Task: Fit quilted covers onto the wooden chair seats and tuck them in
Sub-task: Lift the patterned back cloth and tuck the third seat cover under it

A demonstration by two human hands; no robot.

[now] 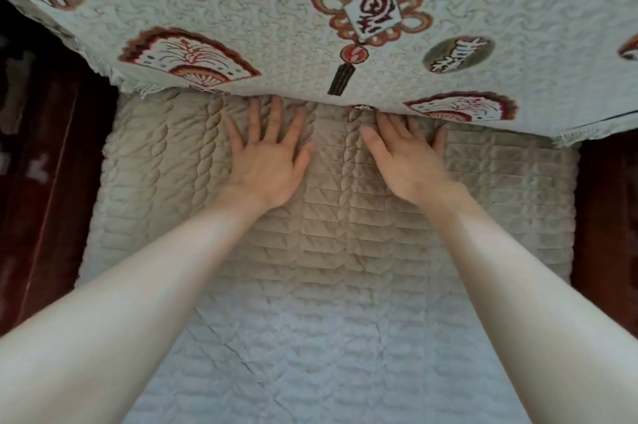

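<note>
Where cover (321, 251) meets throw (276, 26) at 12 o'clock, tucking.
Fingers straight, left hand (267, 164) and right hand (405, 161) press flat, likely pushing the edge in.

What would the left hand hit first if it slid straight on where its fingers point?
The lower edge of the patterned cover draped at the back. The left hand lies flat on the beige seat cover, seemingly almost touching that edge.
</note>
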